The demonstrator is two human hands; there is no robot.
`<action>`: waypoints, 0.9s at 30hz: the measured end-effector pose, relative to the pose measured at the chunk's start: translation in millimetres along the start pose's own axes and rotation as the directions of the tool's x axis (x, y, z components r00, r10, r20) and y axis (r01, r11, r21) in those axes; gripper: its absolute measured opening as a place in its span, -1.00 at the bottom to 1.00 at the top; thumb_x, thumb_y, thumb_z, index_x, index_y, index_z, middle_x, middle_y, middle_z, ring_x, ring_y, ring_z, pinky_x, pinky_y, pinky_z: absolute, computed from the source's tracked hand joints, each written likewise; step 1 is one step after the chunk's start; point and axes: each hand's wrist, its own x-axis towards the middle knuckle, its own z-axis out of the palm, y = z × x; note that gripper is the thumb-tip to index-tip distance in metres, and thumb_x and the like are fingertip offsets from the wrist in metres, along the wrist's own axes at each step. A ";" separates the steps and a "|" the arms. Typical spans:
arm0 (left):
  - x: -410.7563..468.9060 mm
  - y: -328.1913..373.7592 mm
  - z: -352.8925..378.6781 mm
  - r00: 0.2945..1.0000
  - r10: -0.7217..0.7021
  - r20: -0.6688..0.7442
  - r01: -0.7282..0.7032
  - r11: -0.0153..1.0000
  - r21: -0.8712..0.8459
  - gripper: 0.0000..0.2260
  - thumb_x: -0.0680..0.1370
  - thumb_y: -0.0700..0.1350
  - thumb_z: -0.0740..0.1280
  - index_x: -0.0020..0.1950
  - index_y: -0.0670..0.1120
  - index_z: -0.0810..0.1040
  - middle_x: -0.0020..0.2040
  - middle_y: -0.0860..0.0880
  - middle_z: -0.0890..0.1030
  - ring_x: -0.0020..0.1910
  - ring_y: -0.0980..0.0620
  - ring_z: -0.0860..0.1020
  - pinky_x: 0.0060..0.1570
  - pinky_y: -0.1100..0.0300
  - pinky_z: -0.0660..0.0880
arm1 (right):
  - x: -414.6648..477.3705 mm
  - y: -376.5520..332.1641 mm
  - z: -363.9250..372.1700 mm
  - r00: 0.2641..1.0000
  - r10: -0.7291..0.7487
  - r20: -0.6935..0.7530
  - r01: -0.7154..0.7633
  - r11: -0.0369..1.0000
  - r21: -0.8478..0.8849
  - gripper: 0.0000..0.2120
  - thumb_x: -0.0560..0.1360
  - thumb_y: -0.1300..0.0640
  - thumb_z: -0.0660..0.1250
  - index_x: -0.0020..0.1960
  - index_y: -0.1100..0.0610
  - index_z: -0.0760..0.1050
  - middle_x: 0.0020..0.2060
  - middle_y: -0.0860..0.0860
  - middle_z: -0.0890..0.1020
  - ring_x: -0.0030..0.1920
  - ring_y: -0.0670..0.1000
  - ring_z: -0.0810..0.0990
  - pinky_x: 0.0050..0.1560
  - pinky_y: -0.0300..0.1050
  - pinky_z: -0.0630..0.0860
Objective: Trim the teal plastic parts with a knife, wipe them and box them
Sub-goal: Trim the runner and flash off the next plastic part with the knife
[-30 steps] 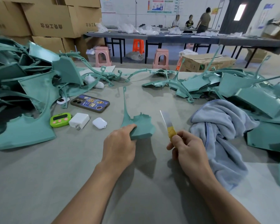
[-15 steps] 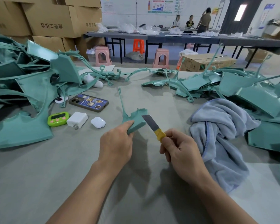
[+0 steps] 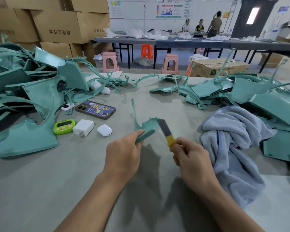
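Head view: left hand (image 3: 124, 158) grips the part (image 3: 147, 129) by its near edge, stem pointing away, while right hand (image 3: 191, 158), just right of the part, pinches the knife (image 3: 166, 131), blade slanting up-left against its right edge.

Open table (image 3: 40, 190) nearside – teal piles (image 3: 32, 91) flank it

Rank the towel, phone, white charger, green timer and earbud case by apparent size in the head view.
1. towel
2. phone
3. white charger and green timer: look about alike, so not ranked
4. earbud case
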 end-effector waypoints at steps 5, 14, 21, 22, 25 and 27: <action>-4.3 -1.6 -0.8 1.000 -0.012 0.006 0.012 1.000 -0.016 -0.73 0.64 -0.05 0.32 0.31 0.17 0.61 0.01 0.04 0.73 -0.06 -0.14 0.63 -0.18 0.12 0.42 | -1.1 -3.5 -19.1 0.995 0.029 -0.096 -0.012 0.986 0.168 -0.70 0.64 0.18 0.29 -0.28 0.12 0.47 -0.45 0.12 0.50 -0.47 -0.09 0.34 -0.41 -0.17 0.32; 1.8 -3.3 -4.0 0.995 0.099 -0.023 -0.102 0.980 -0.170 -0.83 0.64 -0.02 0.28 0.15 0.12 0.64 -0.10 0.37 0.46 -0.21 0.02 0.40 -0.27 0.56 0.29 | 11.2 8.5 -30.2 0.991 0.092 -0.092 -0.115 0.952 -0.283 -0.70 0.64 0.10 0.24 -0.24 0.16 0.48 -0.44 0.04 0.54 -0.36 0.08 0.49 -0.26 0.07 0.43; -5.0 1.0 2.6 0.992 0.078 0.095 -0.034 0.918 -0.395 -0.85 0.58 0.12 0.24 -0.14 0.35 0.52 -0.43 0.16 0.37 -0.41 0.16 0.30 -0.38 0.31 0.31 | -6.3 7.4 -36.4 0.992 -0.043 -0.119 0.043 0.999 -0.003 -0.75 0.62 0.05 0.30 -0.21 0.10 0.45 -0.47 0.02 0.42 -0.46 -0.10 0.29 -0.39 -0.07 0.28; -4.7 0.0 3.7 0.990 0.078 0.115 -0.023 0.910 -0.415 -0.90 0.58 0.13 0.24 -0.05 0.30 0.54 -0.41 0.16 0.37 -0.38 0.16 0.29 -0.35 0.25 0.35 | -6.1 6.7 -34.7 0.996 -0.046 -0.079 0.046 0.999 -0.001 -0.74 0.61 0.01 0.29 -0.21 0.10 0.45 -0.47 0.02 0.42 -0.45 -0.11 0.30 -0.39 -0.10 0.28; 2.2 -2.3 4.5 0.984 0.103 0.144 -0.021 0.876 -0.482 -0.85 0.58 0.14 0.25 0.09 0.31 0.56 -0.33 0.11 0.52 -0.32 0.21 0.38 -0.20 0.19 0.47 | 0.4 6.6 -30.1 1.000 -0.024 0.003 0.025 0.998 -0.052 -0.74 0.61 -0.03 0.28 -0.19 0.09 0.47 -0.42 0.05 0.49 -0.45 -0.10 0.36 -0.38 -0.12 0.32; 10.2 -1.3 4.3 0.984 0.117 0.137 -0.039 0.880 -0.474 -0.85 0.57 0.12 0.26 0.08 0.35 0.55 -0.24 0.10 0.64 -0.29 0.26 0.46 -0.19 0.28 0.47 | 13.2 8.7 -32.0 0.997 0.036 -0.067 -0.045 0.989 -0.140 -0.74 0.62 0.05 0.28 -0.22 0.10 0.48 -0.44 0.05 0.52 -0.43 -0.03 0.42 -0.34 0.01 0.36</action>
